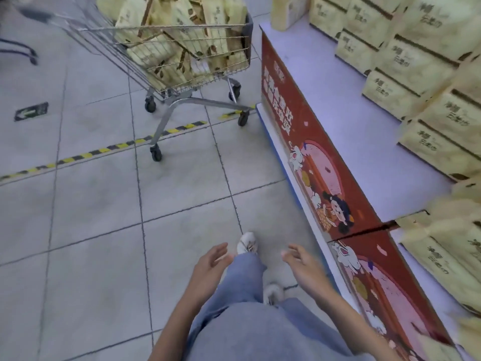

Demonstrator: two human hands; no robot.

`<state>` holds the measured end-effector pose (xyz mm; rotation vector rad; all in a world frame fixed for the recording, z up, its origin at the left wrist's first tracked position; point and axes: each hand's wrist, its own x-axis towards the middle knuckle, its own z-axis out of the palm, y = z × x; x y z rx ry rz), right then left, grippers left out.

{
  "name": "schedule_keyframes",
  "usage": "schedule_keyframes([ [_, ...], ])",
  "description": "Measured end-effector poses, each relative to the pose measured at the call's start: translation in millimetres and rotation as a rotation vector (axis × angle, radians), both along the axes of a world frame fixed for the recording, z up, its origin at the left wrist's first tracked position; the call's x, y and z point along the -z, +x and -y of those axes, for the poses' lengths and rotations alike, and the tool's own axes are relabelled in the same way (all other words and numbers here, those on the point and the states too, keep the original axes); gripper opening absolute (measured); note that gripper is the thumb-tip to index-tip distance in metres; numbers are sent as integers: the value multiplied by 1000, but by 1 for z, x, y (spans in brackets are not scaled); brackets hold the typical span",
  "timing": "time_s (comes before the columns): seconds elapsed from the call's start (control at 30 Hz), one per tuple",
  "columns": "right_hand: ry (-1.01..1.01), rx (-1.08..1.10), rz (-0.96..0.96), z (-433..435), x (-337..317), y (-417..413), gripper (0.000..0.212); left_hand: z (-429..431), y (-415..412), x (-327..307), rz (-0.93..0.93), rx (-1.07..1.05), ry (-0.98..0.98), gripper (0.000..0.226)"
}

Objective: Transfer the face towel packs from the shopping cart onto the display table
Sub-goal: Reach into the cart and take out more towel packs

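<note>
A wire shopping cart stands at the top centre, heaped with several pale yellow face towel packs. To the right runs the display table with a white top and a red illustrated front panel; stacked face towel packs line its far side. My left hand and my right hand hang low in front of me over the floor, fingers relaxed and spread, holding nothing. Both are well short of the cart.
Grey floor tiles lie between me and the cart, crossed by a yellow-black striped tape line. A green arrow sticker is on the floor at left. My legs and white shoes are below. A dark frame sits at upper left.
</note>
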<state>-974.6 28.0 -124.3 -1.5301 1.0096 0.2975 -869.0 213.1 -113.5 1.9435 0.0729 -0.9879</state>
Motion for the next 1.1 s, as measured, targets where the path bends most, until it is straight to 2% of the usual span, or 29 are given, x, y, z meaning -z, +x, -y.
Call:
schedule_keyframes([
  [0.13, 9, -118, 10, 3, 1, 60, 35, -13, 23, 8, -27, -157, 9, 41],
  [0.3, 16, -236, 30, 13, 1, 151, 38, -11, 88, 9, 0, -242, 5, 36],
  [0.5, 8, -191, 80, 34, 1, 247, 37, 7, 191, 5, 59, -195, -10, 39],
  [0.67, 19, -151, 64, 62, 4, 292, 33, 43, 274, -5, 118, -128, -43, 40],
  [0.8, 16, -110, 43, 90, 15, 328, 13, 80, 336, -6, 130, -89, -70, 41],
  [0.87, -4, -90, 40, 106, 22, 352, 10, 99, 365, -5, 133, -84, -77, 42],
  [1.1, -32, -195, 51, 172, 17, 466, 34, 153, 450, -7, 121, -215, -89, 38],
])
